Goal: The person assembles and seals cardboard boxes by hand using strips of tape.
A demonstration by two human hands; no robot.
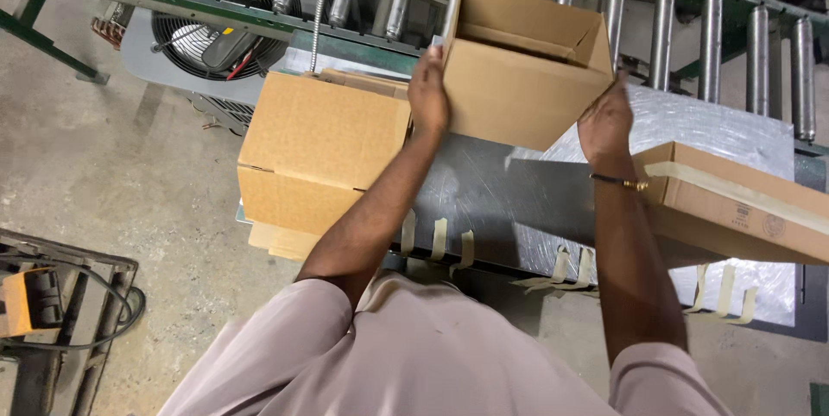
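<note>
I hold an open brown cardboard box (518, 79) between both hands, lifted above a grey metal table (492, 191). My left hand (427, 92) presses on its left side and my right hand (604, 122) on its lower right corner. The box's top flaps stand open and it tilts toward the roller conveyor (656, 10) behind it. A thin bracelet circles my right wrist.
A closed cardboard box (319, 148) sits at the table's left end over flat cardboard. A flattened taped carton (743, 204) lies at the right. Strips of tape (440, 239) hang from the table's front edge. A fan (211, 31) and a cart (52, 312) stand on the concrete floor.
</note>
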